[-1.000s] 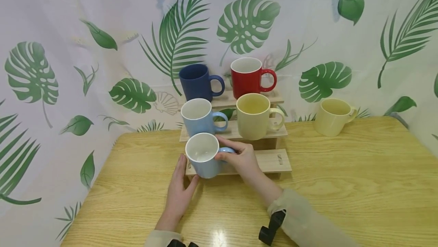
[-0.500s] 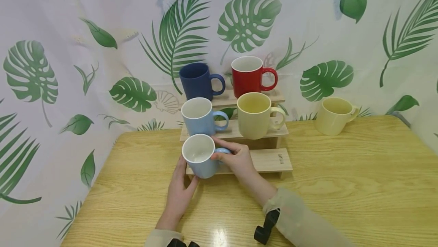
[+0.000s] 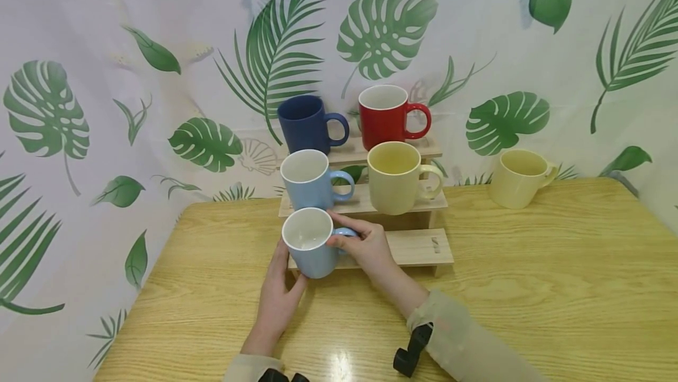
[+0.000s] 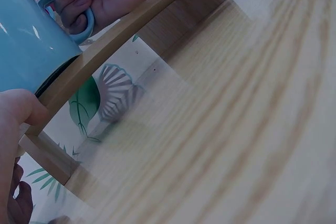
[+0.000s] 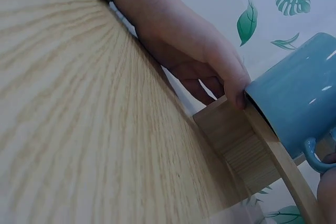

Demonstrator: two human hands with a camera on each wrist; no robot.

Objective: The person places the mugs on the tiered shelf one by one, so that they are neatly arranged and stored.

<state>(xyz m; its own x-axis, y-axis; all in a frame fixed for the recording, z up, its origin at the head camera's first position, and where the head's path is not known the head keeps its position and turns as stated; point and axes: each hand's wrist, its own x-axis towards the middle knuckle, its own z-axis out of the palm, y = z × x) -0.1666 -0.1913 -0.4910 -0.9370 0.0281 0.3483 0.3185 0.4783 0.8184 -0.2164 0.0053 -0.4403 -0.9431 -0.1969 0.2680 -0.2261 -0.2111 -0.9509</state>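
A light blue mug with a white inside sits upright at the left end of the lowest step of a three-step wooden stand. My right hand holds its handle, fingers curled through the loop and thumb near the rim. In the left wrist view the mug's base shows at the board's front edge, slightly overhanging it. My left hand grips the left end of that step, with the thumb against the front edge. Its other fingers are partly hidden behind the stand's end.
Another light blue mug and a pale yellow mug stand on the middle step. Above them are a dark blue mug and a red mug. A second pale yellow mug stands on the table by the patterned backdrop.
Over the first half second the right hand shifted the light blue mug slightly left along the lowest step. Since then it has barely moved. The left hand stays at the stand's end.
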